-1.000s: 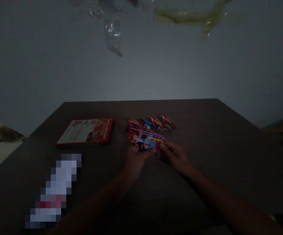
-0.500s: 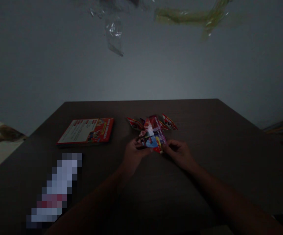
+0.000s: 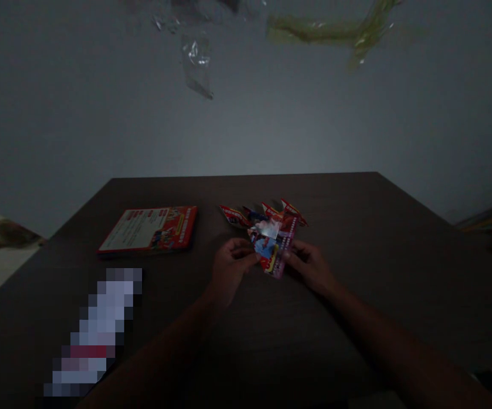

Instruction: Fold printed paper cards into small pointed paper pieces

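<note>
Between my two hands, above the table, is a folded piece of glossy printed paper (image 3: 269, 245), purple, blue and red. My left hand (image 3: 231, 267) pinches its left edge between thumb and fingers. On the other side my right hand (image 3: 308, 264) grips the right edge, its thumb on the printed face. Just behind the held paper lie several small folded paper pieces; one red piece (image 3: 233, 216) is at the left end, and another red piece (image 3: 291, 209) is at the right. The held paper partly covers the middle ones.
A stack of red and white printed booklets or sheets (image 3: 147, 230) lies at the table's left. Nearer me is a long pixelated object (image 3: 96, 329), beside my left forearm. The dark table (image 3: 357, 227) meets a wall with yellowish tape (image 3: 314, 29) and a clear plastic scrap (image 3: 197, 65).
The held paper has turned and tipped so its purple strip now runs down the right side. More of the red pieces behind it shows. Both hands stay close to where they were.
</note>
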`<state>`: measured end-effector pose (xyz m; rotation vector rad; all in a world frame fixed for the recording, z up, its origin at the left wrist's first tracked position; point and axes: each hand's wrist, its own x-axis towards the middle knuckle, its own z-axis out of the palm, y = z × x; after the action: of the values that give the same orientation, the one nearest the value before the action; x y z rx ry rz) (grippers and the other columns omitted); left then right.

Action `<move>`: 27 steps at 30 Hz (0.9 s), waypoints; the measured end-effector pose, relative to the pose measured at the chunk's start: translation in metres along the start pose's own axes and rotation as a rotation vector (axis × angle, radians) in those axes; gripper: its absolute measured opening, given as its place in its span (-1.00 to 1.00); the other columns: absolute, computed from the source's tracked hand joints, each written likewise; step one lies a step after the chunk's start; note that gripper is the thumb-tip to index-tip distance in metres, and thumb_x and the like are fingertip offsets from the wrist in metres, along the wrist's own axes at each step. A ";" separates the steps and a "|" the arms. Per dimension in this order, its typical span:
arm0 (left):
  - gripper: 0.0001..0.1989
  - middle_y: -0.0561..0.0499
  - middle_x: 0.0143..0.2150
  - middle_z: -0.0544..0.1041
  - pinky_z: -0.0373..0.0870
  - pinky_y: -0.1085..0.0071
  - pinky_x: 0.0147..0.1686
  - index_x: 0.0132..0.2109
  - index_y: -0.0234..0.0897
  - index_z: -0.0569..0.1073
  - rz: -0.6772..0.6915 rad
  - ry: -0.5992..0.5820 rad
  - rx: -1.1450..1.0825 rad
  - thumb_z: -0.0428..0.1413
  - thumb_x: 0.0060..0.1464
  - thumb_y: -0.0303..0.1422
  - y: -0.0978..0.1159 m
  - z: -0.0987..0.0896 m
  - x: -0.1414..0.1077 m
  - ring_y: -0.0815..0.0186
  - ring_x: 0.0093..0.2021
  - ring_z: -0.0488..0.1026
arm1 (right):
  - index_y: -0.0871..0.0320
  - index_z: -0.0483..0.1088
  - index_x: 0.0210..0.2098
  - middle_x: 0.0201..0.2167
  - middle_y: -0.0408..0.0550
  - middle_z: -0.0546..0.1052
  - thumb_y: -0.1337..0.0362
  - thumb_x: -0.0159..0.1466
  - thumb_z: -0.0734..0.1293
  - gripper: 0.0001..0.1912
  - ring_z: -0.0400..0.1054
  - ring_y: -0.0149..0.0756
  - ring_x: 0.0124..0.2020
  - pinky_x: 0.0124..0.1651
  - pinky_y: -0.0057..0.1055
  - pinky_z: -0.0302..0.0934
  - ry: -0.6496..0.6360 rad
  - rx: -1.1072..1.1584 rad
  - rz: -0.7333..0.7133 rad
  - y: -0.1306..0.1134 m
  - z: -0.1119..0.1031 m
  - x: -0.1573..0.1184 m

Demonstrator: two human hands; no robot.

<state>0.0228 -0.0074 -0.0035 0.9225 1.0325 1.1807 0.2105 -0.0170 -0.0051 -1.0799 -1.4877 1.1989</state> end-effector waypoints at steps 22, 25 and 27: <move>-0.64 0.04 -0.43 0.51 0.31 0.48 -0.46 -0.27 -0.32 0.36 -0.028 -0.110 0.241 0.27 -0.30 -0.44 0.006 -0.005 0.003 0.37 -0.46 0.44 | 0.15 0.48 -0.48 -0.60 -0.23 0.51 0.36 -0.17 0.53 -0.77 0.38 -0.46 -0.58 -0.44 -0.51 0.27 0.257 0.601 0.293 0.002 -0.026 0.021; -0.65 0.05 -0.42 0.51 0.33 0.48 -0.45 -0.28 -0.31 0.37 0.010 -0.038 0.215 0.28 -0.30 -0.44 0.005 -0.007 0.006 0.36 -0.45 0.44 | 0.15 0.48 -0.50 -0.61 -0.21 0.51 0.34 -0.20 0.54 -0.75 0.38 -0.43 -0.61 -0.49 -0.50 0.25 0.239 0.506 0.286 0.004 -0.025 0.020; -0.66 0.05 -0.41 0.51 0.34 0.48 -0.43 -0.30 -0.31 0.38 0.037 0.012 0.203 0.28 -0.30 -0.43 0.005 -0.009 0.008 0.36 -0.44 0.45 | 0.16 0.48 -0.51 -0.60 -0.20 0.52 0.32 -0.20 0.55 -0.75 0.38 -0.44 -0.60 -0.49 -0.50 0.24 0.207 0.430 0.281 0.007 -0.024 0.019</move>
<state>0.0138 0.0014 -0.0021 1.0981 1.1640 1.1275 0.2311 0.0069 -0.0064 -1.0953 -0.8841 1.4690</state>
